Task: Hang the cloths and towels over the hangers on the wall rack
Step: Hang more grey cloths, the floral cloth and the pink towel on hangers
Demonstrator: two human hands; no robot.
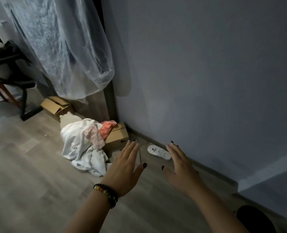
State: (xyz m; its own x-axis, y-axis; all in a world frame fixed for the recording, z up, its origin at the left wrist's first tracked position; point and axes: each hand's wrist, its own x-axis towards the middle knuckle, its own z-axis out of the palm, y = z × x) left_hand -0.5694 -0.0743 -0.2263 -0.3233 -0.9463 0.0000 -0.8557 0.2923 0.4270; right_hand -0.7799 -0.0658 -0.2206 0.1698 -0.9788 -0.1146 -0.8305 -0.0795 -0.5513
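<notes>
Since the cloths (82,148) are soft, light and limp, we'd judge a pinch at a hem or corner works best, lifting one piece at a time so the heap doesn't drag along. They lie crumpled on the floor (38,190) against a box (117,137) by the wall: white pieces, one floral, one coral. Left hand (126,167) and right hand (181,167) hover flat, fingers straight, holding nothing; no rack in view.

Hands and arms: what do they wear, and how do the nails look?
Both forearms are bare, with no sleeves in view. The left hand has a beaded bracelet at the wrist, two strands of dark beads mixed with yellow, red and green ones. The right hand has no bracelet or ring that I can see. The nails on both hands are painted dark.
</notes>
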